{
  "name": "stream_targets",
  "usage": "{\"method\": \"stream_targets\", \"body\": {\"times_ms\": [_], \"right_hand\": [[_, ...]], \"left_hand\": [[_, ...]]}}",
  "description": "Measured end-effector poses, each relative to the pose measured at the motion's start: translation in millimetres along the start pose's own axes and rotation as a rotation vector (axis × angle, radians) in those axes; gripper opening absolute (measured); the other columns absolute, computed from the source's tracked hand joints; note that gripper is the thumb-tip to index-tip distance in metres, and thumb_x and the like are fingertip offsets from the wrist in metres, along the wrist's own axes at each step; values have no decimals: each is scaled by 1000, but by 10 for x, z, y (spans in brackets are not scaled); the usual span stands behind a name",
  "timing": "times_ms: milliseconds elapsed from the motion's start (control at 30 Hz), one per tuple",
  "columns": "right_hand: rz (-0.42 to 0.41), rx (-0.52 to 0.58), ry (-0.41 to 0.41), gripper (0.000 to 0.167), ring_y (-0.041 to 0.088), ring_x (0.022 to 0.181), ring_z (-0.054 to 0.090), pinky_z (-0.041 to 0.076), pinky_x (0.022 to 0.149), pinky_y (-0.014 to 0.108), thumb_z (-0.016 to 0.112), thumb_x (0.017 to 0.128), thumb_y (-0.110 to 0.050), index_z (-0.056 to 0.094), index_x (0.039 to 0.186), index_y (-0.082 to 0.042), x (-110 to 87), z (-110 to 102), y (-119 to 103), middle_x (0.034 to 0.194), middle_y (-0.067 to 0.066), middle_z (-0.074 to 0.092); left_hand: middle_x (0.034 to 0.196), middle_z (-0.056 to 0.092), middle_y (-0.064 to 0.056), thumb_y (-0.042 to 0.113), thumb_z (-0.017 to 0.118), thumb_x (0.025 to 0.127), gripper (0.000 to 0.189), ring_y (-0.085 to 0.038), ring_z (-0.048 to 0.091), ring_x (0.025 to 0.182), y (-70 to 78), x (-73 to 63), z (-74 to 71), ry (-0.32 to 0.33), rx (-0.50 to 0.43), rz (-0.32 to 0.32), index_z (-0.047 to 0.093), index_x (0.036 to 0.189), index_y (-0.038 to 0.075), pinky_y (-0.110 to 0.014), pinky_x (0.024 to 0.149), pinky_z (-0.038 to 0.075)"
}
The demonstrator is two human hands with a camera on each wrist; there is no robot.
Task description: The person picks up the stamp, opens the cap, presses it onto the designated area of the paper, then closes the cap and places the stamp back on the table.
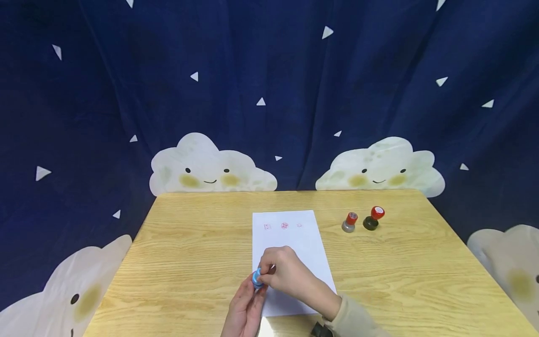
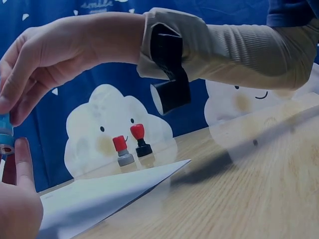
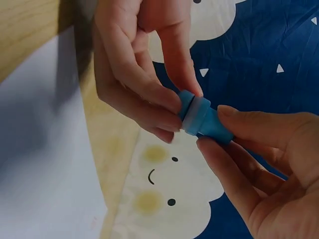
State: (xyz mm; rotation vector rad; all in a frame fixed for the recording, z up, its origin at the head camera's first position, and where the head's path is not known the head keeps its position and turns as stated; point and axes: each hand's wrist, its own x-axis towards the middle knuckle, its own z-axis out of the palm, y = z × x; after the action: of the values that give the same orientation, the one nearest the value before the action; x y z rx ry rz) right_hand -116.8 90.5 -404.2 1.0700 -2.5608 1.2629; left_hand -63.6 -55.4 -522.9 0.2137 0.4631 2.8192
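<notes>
Both hands hold a small light-blue stamp [image 1: 256, 279] above the lower left part of a white sheet of paper [image 1: 301, 248]. My left hand [image 1: 245, 306] grips its lower end between thumb and fingers. From above, my right hand [image 1: 288, 271] pinches the narrower upper end, as the right wrist view shows, with the blue stamp [image 3: 202, 115] between the two hands' fingertips. The stamp's underside is hidden by the left fingers. Along the top of the paper runs a row of three small red imprints [image 1: 284, 225].
A red stamp with a grey base [image 1: 349, 222] and a red-handled stamp with a black base [image 1: 373, 218] stand right of the paper on the wooden table [image 1: 189, 252]. A dark-blue curtain [image 1: 269, 61] with clouds hangs behind. A black strap [image 2: 169, 69] circles the right wrist.
</notes>
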Motion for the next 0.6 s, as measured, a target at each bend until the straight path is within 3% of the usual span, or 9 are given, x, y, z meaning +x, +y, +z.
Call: {"method": "stream_targets", "body": {"times_ms": [167, 500, 600], "right_hand": [[9, -3, 7, 32, -2, 67, 58, 53, 59, 11, 84, 70, 7, 60, 60, -12, -20, 45, 22, 67, -8, 58], [-7, 12, 9, 34, -1, 66, 57, 54, 59, 11, 81, 68, 11, 58, 60, -13, -51, 40, 56, 65, -7, 57], [-18, -8, 0, 37, 0, 63, 53, 51, 56, 11, 80, 66, 12, 55, 59, -14, -61, 40, 60, 64, -7, 55]], "left_hand": [[126, 60, -7, 5, 36, 107, 30, -14, 58, 121, 22, -9, 26, 75, -30, -28, 64, 119, 4, -25, 116, 30], [124, 59, -8, 4, 41, 106, 27, -14, 59, 119, 18, -9, 44, 119, -47, -33, 66, 116, 4, -23, 116, 30], [124, 61, -8, 2, 40, 105, 28, -14, 60, 118, 8, -13, 25, 104, -37, -22, 66, 116, 3, -23, 115, 33]]}}
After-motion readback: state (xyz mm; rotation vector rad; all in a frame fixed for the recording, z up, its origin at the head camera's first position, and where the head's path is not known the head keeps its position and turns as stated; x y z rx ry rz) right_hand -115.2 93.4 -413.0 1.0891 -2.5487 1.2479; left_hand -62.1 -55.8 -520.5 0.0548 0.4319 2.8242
